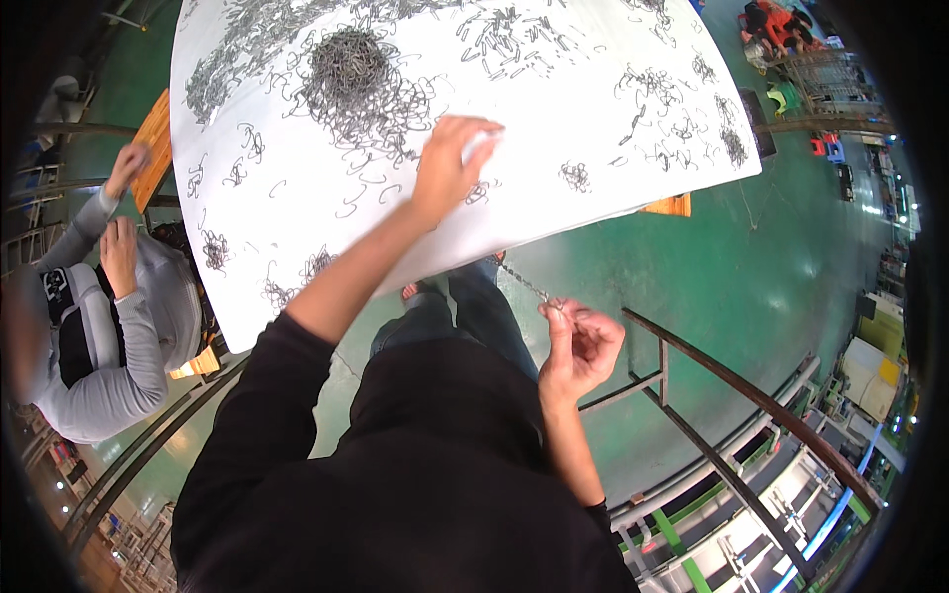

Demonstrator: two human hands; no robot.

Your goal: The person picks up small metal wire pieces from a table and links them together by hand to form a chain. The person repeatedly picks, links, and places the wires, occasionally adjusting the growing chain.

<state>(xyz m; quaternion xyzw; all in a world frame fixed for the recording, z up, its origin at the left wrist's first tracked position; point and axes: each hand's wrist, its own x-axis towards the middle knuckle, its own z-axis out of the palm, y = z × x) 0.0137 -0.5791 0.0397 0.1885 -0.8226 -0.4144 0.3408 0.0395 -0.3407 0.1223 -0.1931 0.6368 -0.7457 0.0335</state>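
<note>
A white-covered table (554,109) bears many dark bent metal hooks, heaped in a large pile (348,71) and scattered in smaller clusters. Over its near part reaches my left hand (453,168), with thumb and fingers apart and curved; white shows in the gap, and I see nothing held. A small cluster of hooks (477,192) lies just beside this hand. Off the table's near edge, my right hand (583,348) pinches the end of a thin metal chain (524,281). The chain slants up and left toward the table edge, where its other end is hard to make out.
At the left sits another person in a grey-sleeved top (119,366), hands near the table's side. A brown metal rail (732,385) runs on my right, above a green floor (712,247). Straight metal pieces (514,44) lie at the table's far side.
</note>
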